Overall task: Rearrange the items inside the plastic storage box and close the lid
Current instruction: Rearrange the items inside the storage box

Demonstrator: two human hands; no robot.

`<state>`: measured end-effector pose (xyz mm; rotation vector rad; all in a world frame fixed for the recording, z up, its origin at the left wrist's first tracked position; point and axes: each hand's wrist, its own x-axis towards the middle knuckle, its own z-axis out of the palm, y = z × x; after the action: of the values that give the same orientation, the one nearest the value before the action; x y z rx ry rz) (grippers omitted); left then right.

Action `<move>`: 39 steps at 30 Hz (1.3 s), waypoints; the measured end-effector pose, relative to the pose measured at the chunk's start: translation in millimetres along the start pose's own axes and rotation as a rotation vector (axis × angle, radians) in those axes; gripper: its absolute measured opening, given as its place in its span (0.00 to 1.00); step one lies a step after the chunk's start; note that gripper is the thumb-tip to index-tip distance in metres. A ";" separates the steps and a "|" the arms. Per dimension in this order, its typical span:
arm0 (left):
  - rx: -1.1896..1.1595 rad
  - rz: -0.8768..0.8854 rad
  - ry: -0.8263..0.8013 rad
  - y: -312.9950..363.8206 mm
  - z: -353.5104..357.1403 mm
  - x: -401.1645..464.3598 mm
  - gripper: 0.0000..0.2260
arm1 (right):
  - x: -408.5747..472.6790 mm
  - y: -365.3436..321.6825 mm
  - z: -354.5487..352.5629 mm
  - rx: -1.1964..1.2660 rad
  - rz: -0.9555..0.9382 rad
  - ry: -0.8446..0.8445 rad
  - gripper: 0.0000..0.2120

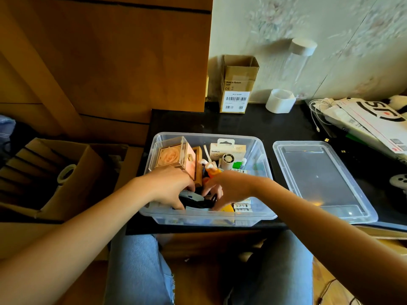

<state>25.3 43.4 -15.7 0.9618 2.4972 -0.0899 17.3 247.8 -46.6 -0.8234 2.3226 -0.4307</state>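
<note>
Your left hand (174,188) and right hand (222,190) both curl around dark items at the near edge of the storage box (259,150), while its lid (319,181) lies flat just right, nearer your right hand.

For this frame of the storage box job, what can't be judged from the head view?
- What the left hand and right hand touch in the box: fingers cover the dark items.
- Items low at the box's near wall: blurred by the plastic.
- Small print on the Belkin pack: too small.
- Papers and white object right of the lid: cut by the frame edge.
</note>
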 end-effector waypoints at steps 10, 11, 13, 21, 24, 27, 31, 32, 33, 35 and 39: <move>0.114 -0.022 0.202 4.6 15.7 3.8 0.19 | 15.7 -27.7 10.0 -0.388 -0.051 0.184 0.14; 0.095 -0.026 0.204 3.1 15.4 3.6 0.19 | 14.0 -27.0 9.8 -0.354 -0.054 0.201 0.13; 0.043 -0.026 0.224 -0.8 14.2 1.9 0.17 | 9.6 -24.4 9.8 -0.276 -0.052 0.238 0.12; -0.147 -0.029 0.488 -12.9 -10.9 -6.9 0.12 | -6.3 -17.6 -3.8 0.041 -0.087 0.448 0.09; -0.162 -0.050 0.578 -16.0 -20.3 -9.2 0.13 | -8.7 -16.6 -14.3 0.151 -0.069 0.553 0.08; -0.279 -0.119 0.689 -19.9 -20.9 -11.4 0.13 | -14.7 -11.4 -25.1 0.443 -0.029 0.628 0.15; -0.604 -0.171 0.814 -25.8 -19.6 -10.8 0.13 | -24.2 -0.7 -28.2 0.656 0.008 0.582 0.12; -0.693 -0.174 0.830 -27.6 -20.8 -10.5 0.11 | -25.0 1.6 -26.8 0.649 0.017 0.557 0.09; -0.762 -0.181 0.847 -29.5 -22.3 -9.4 0.09 | -25.1 3.6 -25.1 0.641 0.027 0.542 0.09; -0.870 -0.219 0.883 -32.3 -25.2 -6.3 0.05 | -25.1 5.7 -23.4 0.638 0.047 0.553 0.09; -1.149 -0.360 0.904 -33.4 -27.9 1.4 0.08 | -27.0 6.4 -24.5 0.657 0.058 0.586 0.13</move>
<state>-8.4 25.2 5.2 0.0007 2.6573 1.7774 14.8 272.6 -19.2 -0.3222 2.4375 -1.4684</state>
